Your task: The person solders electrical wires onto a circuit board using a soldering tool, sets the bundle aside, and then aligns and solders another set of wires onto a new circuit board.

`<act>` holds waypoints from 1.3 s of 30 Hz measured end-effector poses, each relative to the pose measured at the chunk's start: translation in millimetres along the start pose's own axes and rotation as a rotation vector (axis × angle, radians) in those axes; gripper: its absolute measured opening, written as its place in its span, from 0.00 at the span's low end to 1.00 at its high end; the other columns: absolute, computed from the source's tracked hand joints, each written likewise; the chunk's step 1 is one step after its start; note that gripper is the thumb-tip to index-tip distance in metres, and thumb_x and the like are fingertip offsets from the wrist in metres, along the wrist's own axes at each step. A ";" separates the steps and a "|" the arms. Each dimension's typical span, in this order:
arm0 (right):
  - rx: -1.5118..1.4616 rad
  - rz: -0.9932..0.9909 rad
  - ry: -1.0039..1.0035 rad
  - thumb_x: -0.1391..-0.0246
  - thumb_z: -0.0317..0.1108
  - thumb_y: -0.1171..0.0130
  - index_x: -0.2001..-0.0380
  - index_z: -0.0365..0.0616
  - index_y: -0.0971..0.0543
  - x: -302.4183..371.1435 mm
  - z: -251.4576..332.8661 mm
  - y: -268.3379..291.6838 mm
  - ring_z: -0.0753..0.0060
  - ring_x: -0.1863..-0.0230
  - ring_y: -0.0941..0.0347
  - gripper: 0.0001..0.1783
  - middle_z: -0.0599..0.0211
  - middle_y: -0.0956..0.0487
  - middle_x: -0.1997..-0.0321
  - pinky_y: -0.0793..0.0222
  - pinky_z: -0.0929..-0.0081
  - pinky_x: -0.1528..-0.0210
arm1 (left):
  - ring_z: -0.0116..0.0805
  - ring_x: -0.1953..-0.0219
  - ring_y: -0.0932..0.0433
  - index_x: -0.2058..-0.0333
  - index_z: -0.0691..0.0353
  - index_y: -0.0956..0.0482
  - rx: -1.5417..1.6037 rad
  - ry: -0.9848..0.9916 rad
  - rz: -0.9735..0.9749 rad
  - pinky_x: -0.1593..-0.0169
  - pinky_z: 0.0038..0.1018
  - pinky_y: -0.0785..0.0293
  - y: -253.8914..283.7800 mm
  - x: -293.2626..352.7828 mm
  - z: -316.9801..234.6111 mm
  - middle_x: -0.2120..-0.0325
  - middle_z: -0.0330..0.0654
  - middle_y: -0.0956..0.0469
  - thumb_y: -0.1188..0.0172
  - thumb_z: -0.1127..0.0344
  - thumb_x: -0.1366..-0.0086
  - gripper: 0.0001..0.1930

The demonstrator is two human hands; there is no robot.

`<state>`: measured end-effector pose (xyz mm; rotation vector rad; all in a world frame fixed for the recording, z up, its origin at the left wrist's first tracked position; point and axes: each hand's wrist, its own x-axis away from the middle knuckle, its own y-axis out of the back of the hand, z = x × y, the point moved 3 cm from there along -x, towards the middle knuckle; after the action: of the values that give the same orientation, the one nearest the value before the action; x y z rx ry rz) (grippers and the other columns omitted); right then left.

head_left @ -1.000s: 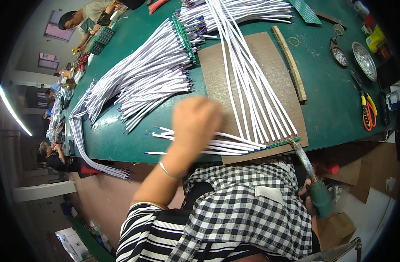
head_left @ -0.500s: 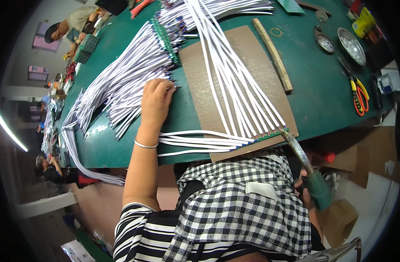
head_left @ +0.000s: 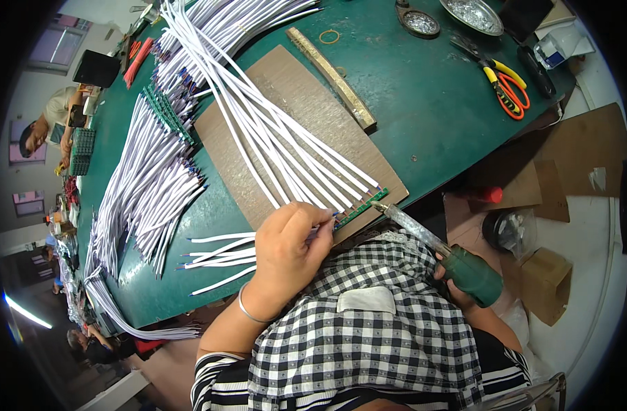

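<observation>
My left hand [head_left: 291, 243] is closed, its thumb and fingertips pinched on a white wire by the edge of a narrow green circuit board strip [head_left: 373, 204]. The pinched end itself is mostly hidden by my fingers. Several white wires [head_left: 217, 260] stick out to the left from beneath this hand. Others [head_left: 286, 144] fan away from the strip toward the far side. In my right hand [head_left: 457, 282] is a soldering iron [head_left: 423, 236] with a green handle, its tip close to the right part of the strip. The strip lies on a brown board [head_left: 258, 89] at the table's near edge.
A big bundle of white wires [head_left: 132, 185] with green strips covers the left of the green table [head_left: 430, 103]. Beyond the board lie a wooden bar [head_left: 330, 79], a round metal dish [head_left: 419, 22], a shiny bowl [head_left: 472, 15] and orange-yellow pliers [head_left: 508, 92]. Another person [head_left: 53, 123] sits far left.
My left hand has moved from the wire bundle to the green strip. The iron stays near the strip's right part. The whole view has turned and shifted.
</observation>
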<state>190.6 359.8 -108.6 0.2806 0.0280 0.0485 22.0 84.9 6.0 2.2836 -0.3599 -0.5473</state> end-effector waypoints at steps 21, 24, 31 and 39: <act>0.173 -0.042 0.130 0.54 0.39 0.33 0.55 0.38 0.27 -7.3 13.8 -9.4 0.58 0.55 0.24 0.25 0.55 0.23 0.54 0.27 0.69 0.53 | 0.41 0.71 0.30 0.77 0.60 0.26 -0.213 -0.008 0.039 0.67 0.33 0.35 -15.8 -0.9 -13.0 0.76 0.39 0.28 0.37 0.76 0.56 0.08; 0.162 -0.030 0.123 0.55 0.38 0.33 0.55 0.38 0.27 -2.0 8.8 -9.5 0.58 0.54 0.24 0.24 0.55 0.23 0.54 0.27 0.69 0.53 | 0.40 0.71 0.31 0.76 0.60 0.26 -0.148 -0.030 -0.009 0.68 0.33 0.35 -19.9 1.7 -8.8 0.75 0.39 0.28 0.36 0.77 0.56 0.08; 0.249 -0.043 0.139 0.55 0.37 0.33 0.57 0.37 0.26 -8.1 14.6 -10.6 0.59 0.55 0.24 0.24 0.56 0.23 0.56 0.27 0.71 0.54 | 0.40 0.72 0.30 0.73 0.61 0.25 -0.134 -0.146 0.006 0.69 0.32 0.34 -17.5 6.7 -7.1 0.75 0.40 0.28 0.34 0.78 0.57 0.12; 0.256 -0.021 0.206 0.55 0.36 0.33 0.59 0.38 0.26 -8.6 8.8 -11.3 0.57 0.57 0.23 0.21 0.58 0.22 0.59 0.26 0.69 0.55 | 0.41 0.76 0.30 0.78 0.61 0.29 -0.211 -0.141 -0.030 0.73 0.34 0.34 -25.1 -1.3 -6.2 0.79 0.41 0.30 0.36 0.76 0.60 0.10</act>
<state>182.8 346.2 -103.1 0.5299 0.2433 0.0532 26.2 106.3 -8.0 2.0560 -0.3207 -0.7295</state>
